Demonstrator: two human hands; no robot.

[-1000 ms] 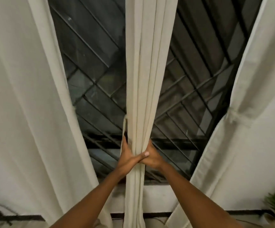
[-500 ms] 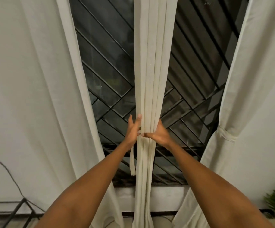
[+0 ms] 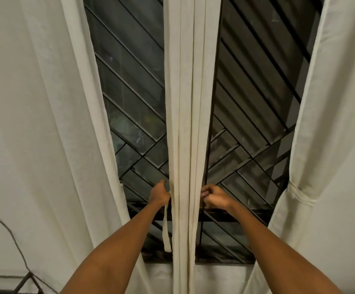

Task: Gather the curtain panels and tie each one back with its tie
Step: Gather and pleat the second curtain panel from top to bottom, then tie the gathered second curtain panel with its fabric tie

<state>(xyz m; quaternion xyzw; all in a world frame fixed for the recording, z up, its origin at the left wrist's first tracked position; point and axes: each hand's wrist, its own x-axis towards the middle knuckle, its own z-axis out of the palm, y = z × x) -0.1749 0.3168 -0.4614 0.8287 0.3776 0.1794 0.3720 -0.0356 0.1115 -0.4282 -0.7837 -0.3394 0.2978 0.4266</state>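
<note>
A cream curtain panel (image 3: 188, 102) hangs gathered into narrow folds in the middle of the window. My left hand (image 3: 159, 194) grips one end of its cream tie (image 3: 166, 228) at the panel's left edge, and the strip's loose end dangles below the hand. My right hand (image 3: 213, 196) sits at the panel's right edge with fingers curled; what they hold is hidden by the folds. The right curtain panel (image 3: 331, 124) is gathered, with a tie (image 3: 300, 194) wrapped around it. The left curtain panel (image 3: 51, 124) hangs loose.
A dark window with a diagonal metal grille (image 3: 134, 92) lies behind the curtains. A white sill (image 3: 221, 276) runs below it. A thin cable (image 3: 6, 228) and a dark metal frame (image 3: 23, 283) sit at lower left.
Both hands have risen up the middle panel and moved apart to its two edges. The tie's loose end now hangs from my left hand. The camera tilted upward.
</note>
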